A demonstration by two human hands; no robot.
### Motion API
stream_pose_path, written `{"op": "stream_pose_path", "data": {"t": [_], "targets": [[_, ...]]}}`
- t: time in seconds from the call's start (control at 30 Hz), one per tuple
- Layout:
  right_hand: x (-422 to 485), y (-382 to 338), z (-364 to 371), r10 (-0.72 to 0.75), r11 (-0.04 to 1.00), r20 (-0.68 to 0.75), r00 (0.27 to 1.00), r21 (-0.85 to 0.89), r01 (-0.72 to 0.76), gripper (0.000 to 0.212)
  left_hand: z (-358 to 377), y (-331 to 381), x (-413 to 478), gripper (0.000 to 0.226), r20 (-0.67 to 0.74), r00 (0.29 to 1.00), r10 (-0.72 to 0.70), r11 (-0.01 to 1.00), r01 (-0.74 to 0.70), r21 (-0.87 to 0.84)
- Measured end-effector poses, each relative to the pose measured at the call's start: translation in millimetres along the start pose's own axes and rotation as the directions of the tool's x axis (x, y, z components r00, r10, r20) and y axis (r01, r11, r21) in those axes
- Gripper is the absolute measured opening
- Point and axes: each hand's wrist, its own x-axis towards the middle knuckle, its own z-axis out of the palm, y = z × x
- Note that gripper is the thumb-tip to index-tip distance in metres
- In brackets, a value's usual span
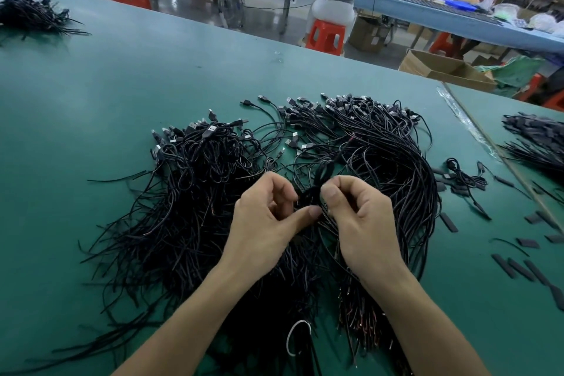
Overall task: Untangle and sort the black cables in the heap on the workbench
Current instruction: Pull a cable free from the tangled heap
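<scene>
white wire loop (298, 340) lies nearest, among the stripped cable ends. above it, left hand (262, 220) and right hand (364, 223) meet over the middle of the heap (195, 192) on the green workbench (91, 107). each pinches the same small knotted clump (311, 192) of black cables, thumb against forefinger, other fingers curled in. step reads as picking one tangle apart; early, most of the heap looks unsorted. next move wants a slow pull apart: find the free end, don't drag neighbours. usb plugs (345, 102) fan out on the far side. second pile (30, 15) far left, well apart.
</scene>
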Motion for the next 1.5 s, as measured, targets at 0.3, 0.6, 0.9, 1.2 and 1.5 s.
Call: {"op": "stream_pose_path", "data": {"t": [0.3,0.6,0.9,1.2,1.5], "targets": [[-10,4,7,-0.012,0.989,0.172,0.985,-0.144,0.037,0.015,-9,8,6,0.026,0.034,0.993,-0.116,0.943,0.121,-0.309],[0,11,-4,0.036,0.981,0.083,0.996,-0.192,-0.019,0.017,-8,5,3,0.03,0.162,0.981,-0.105,0.991,0.117,-0.068],[-3,2,0,-0.087,0.985,0.063,0.994,-0.145,0.095,0.012,-4,4,1,0.074,0.228,0.947,-0.225,0.974,0.227,0.016],[-14,7,9,-0.009,0.986,0.185,0.983,-0.164,0.039,0.018,-18,8,7,0.032,0.258,0.96,-0.105,0.973,0.153,-0.174],[-10,16,3,0.284,0.92,0.339,0.897,0.166,-0.354,0.024,-32,0,14,0.037,0.448,0.894,0.019,0.988,-0.085,0.127]]}}
